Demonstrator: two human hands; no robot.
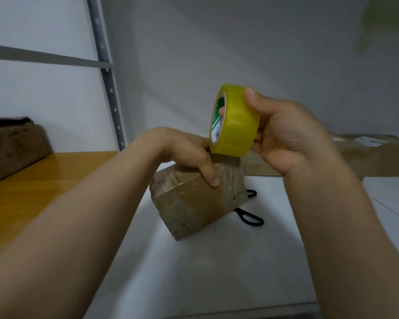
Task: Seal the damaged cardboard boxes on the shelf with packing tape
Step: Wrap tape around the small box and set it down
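Note:
A small brown cardboard box (pixel 194 201), scuffed and wrapped in old clear tape, stands tilted on the white shelf surface (pixel 217 272). My left hand (pixel 191 155) grips its top edge, thumb down over the near face. My right hand (pixel 286 139) holds a yellow roll of packing tape (pixel 236 125) just above the box, thumb on the roll's outer face and fingers through its core. The roll's lower edge is close to the box top by my left fingers.
Black scissors (pixel 251 217) lie behind the box, partly hidden by it. A large cardboard box (pixel 12 146) sits at left on a yellow wooden shelf board (pixel 44 180). More flat boxes (pixel 366 155) lie at the back right. A grey metal shelf upright (pixel 108 84) rises behind.

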